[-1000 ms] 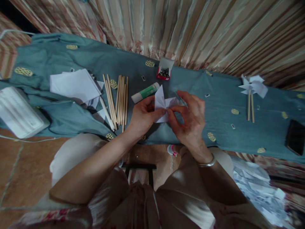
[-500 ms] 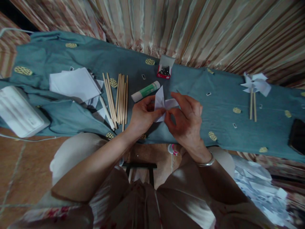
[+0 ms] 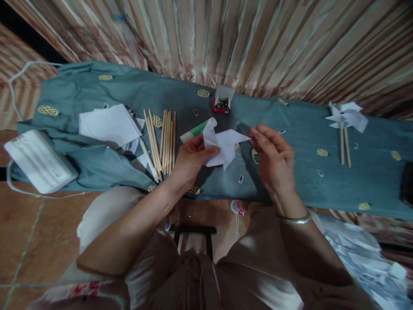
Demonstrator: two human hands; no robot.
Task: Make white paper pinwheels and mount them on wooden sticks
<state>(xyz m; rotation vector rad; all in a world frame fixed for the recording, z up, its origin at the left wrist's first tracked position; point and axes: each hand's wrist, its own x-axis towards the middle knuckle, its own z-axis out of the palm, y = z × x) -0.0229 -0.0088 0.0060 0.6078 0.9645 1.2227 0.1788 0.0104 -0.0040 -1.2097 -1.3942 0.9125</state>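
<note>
Blue cloth (image 3: pixel 290 181): right hand (image 3: pixel 274 157) now off folded paper (image 3: pixel 222 146), fingers pinched empty; left hand (image 3: pixel 190 157) grip keeps paper.

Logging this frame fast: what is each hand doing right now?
Left hand: closed on the folded white paper.
Right hand: fingertips pinched at the paper's right tip; whether it grips the paper cannot be told.

One glue stick (image 3: pixel 195 130), one pin box (image 3: pixel 222 104), two finished pinwheels (image 3: pixel 346 116), about nine loose wooden sticks (image 3: pixel 164 141).
</note>
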